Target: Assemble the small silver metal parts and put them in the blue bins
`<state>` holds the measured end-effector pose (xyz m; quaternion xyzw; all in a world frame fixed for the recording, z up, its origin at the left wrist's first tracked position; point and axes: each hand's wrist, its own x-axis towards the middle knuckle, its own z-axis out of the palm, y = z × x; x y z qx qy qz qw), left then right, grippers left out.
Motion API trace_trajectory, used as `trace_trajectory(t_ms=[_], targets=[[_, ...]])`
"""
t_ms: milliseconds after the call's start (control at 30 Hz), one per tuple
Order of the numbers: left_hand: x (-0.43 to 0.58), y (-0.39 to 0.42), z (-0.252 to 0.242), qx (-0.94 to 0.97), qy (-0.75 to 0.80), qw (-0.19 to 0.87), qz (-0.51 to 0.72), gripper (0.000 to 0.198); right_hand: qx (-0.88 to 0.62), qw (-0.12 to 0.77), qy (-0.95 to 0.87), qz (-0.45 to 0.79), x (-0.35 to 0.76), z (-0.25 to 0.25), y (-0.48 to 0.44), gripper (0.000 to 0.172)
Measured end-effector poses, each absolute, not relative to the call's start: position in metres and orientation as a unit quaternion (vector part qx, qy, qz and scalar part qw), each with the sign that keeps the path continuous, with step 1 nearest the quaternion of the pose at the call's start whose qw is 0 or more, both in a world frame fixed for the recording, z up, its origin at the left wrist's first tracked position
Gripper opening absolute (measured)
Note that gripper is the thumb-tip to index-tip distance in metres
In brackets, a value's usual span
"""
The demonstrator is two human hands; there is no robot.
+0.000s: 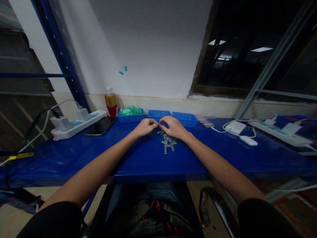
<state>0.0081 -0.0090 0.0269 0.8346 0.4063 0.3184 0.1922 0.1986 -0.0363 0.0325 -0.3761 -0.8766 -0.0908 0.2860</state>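
Both of my hands meet at the middle of a blue table. My left hand is closed in a pinch, its fingertips touching those of my right hand, which is also curled in a pinch. Something small is held between them, too small to name. Just in front of my right hand lies a small heap of silvery metal parts, several of them like short bolts or keys.
Three blue bins line the back edge, the left one holding green bags. A drink bottle, a dark phone and a white power strip lie left. White chargers and another strip lie right.
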Motion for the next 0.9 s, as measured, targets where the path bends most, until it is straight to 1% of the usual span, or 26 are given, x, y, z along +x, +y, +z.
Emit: trace_trajectory(t_ms=[100,200,233,333,433,500,600,733,900], targets=[[0.009,-0.009,0.026,0.838,0.395,0.203,0.318,0.035,-0.375,0.275,-0.879,-0.107,0.199,0.032,-0.036,0.013],[0.010,-0.010,0.025,0.846,0.391,0.185,0.310,0.042,-0.377,0.279,-0.876,-0.111,0.201,0.035,-0.035,0.015],[0.010,-0.011,0.024,0.855,0.385,0.170,0.305,0.042,-0.386,0.285,-0.870,-0.112,0.203,0.037,-0.034,0.017],[0.010,-0.012,0.019,0.900,0.338,0.086,0.262,0.030,-0.439,0.320,-0.830,-0.127,0.216,0.042,-0.027,0.024],[0.011,-0.013,0.012,0.935,0.297,0.005,0.197,0.028,-0.516,0.357,-0.763,-0.157,0.242,0.043,-0.016,0.021],[0.011,-0.014,0.010,0.939,0.297,-0.021,0.172,0.028,-0.563,0.365,-0.721,-0.173,0.261,0.039,-0.007,0.019],[0.011,-0.016,0.011,0.932,0.321,-0.048,0.161,0.024,-0.601,0.358,-0.692,-0.177,0.277,0.032,0.001,0.023],[0.011,-0.018,0.014,0.930,0.325,-0.064,0.156,0.016,-0.585,0.340,-0.720,-0.154,0.262,0.028,-0.001,0.021],[0.012,-0.021,0.016,0.928,0.328,-0.075,0.162,0.018,-0.514,0.305,-0.794,-0.112,0.225,0.030,-0.013,0.021]])
